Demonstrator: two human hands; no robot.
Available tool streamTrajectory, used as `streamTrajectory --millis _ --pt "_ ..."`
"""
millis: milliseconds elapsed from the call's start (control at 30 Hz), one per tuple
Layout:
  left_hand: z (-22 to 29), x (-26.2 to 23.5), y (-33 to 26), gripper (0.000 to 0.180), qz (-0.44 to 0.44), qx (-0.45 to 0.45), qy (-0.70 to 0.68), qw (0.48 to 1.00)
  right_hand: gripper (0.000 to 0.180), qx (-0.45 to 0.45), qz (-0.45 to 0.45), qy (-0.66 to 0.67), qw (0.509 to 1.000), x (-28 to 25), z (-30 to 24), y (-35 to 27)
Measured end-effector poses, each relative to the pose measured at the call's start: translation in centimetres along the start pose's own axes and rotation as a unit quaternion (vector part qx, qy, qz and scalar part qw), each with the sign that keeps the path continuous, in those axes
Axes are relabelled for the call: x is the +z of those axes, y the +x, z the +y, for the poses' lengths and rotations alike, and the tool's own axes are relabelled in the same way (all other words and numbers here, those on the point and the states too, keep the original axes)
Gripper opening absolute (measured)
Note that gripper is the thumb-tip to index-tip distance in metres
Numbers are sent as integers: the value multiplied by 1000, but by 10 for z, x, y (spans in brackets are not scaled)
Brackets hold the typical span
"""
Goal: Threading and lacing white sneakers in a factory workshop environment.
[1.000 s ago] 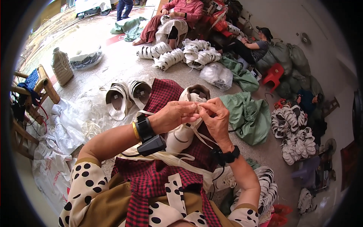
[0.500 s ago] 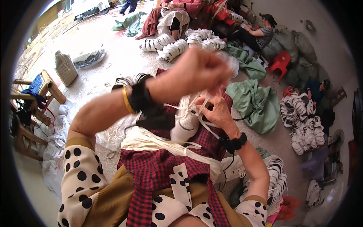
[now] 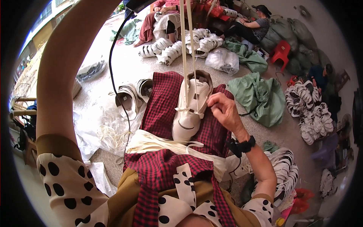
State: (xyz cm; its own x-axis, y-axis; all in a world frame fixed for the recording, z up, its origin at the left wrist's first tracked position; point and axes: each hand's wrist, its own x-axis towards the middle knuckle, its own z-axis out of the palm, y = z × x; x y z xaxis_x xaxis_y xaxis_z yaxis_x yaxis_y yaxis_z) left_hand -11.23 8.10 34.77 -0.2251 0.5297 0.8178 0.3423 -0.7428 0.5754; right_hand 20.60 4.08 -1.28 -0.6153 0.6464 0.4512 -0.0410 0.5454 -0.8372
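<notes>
A white sneaker (image 3: 185, 125) rests in my lap on a red-and-black checked apron (image 3: 162, 108), its toe toward me. Two ends of a cream shoelace (image 3: 183, 45) rise taut from its lower eyelets and leave the picture at the top. My left arm is raised high, and its hand is beyond the upper edge. Beside the sneaker's right side is my right hand (image 3: 225, 113), fingers curled in; whether something lies between them cannot be made out. A bundle of loose cream laces (image 3: 151, 145) lies across my lap.
Nested sneakers (image 3: 128, 100) stand on the floor at left by clear plastic (image 3: 98, 132). A green sack (image 3: 261, 98) lies at right, with piled shoes (image 3: 312, 113) beyond. Other people sit at the back near shoe stacks (image 3: 200, 41) and a red stool (image 3: 280, 56).
My left hand has swung up and out of view, and the laces now run straight upward. My right hand has come off the laces to the sneaker's right side.
</notes>
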Motion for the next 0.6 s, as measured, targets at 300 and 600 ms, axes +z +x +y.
streamTrajectory --millis 300,600 --pt "-12 -6 5 25 -36 -43 26 998 19 -36 -129 -298 945 6 -13 -9" --pt "-30 -14 11 24 -115 -22 -16 993 17 89 -133 -177 971 14 -34 -10"
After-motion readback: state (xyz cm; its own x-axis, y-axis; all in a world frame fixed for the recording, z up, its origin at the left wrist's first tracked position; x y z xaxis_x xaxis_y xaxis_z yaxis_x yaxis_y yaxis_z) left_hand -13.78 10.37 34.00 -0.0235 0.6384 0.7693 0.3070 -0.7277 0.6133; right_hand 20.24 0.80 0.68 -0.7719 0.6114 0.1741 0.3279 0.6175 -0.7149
